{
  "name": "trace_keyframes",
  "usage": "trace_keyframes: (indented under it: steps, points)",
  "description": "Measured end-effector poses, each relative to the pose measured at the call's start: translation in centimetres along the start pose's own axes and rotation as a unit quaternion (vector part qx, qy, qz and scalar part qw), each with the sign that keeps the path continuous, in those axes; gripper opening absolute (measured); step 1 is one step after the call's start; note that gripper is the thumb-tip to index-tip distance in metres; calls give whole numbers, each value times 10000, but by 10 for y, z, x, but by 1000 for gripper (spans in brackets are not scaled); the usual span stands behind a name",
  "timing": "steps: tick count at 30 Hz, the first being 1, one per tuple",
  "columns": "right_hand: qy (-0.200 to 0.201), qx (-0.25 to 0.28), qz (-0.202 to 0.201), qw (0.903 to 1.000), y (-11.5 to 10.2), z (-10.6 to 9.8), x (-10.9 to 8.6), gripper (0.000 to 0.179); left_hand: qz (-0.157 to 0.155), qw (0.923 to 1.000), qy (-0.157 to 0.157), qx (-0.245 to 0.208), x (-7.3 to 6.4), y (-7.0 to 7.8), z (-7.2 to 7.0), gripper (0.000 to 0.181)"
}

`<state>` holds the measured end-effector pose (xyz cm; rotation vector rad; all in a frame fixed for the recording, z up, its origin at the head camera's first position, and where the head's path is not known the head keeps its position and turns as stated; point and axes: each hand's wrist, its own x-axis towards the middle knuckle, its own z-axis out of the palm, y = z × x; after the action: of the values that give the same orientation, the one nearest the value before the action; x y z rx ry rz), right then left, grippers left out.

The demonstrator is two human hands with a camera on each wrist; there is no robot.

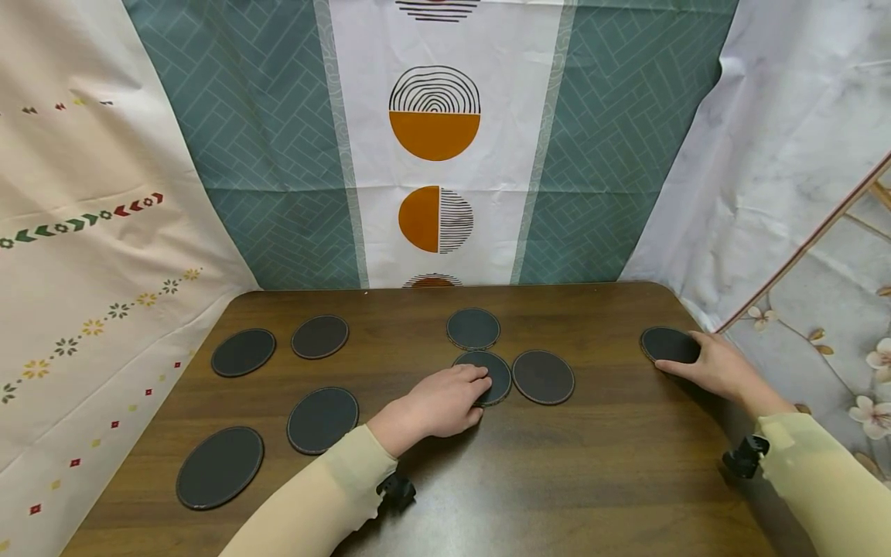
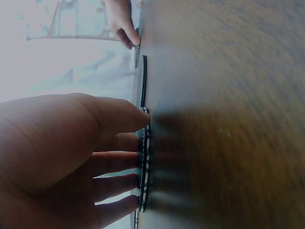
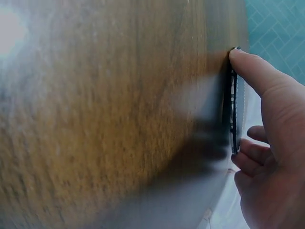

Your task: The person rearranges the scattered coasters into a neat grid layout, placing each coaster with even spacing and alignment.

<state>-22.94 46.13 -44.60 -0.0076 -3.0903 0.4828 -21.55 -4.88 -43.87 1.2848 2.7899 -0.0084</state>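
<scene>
Nearest, on the brown table (image 1: 571, 480), a dark disc (image 1: 220, 468) lies lower left, another (image 1: 322, 420) beside the left sleeve. At centre, the left hand (image 1: 445, 400) rests nearly straight fingers on the middle disc (image 1: 500, 381), thumb by its rim; a neighbouring disc (image 1: 544, 377) sits just right. Far right, the right hand (image 1: 720, 367), partly open, grips the edge disc (image 1: 664, 345) between thumb and fingers. Farther back lie one upper-centre disc (image 1: 473, 329) and two upper-left discs (image 1: 319, 336), before a patterned curtain (image 1: 438, 209).
</scene>
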Motion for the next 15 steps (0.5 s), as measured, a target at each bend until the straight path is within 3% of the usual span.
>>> trace_keyframes:
  steps: [8, 15]
  points:
    - [299, -91, -308, 9990, -17, 2, 3, 109, -14, 10000, -8, -12, 0, 0, 0, 53]
    - [285, 110, -458, 9985, -39, 6, 10, 107, -46, 10000, -29, -34, 0, 0, 1, 54]
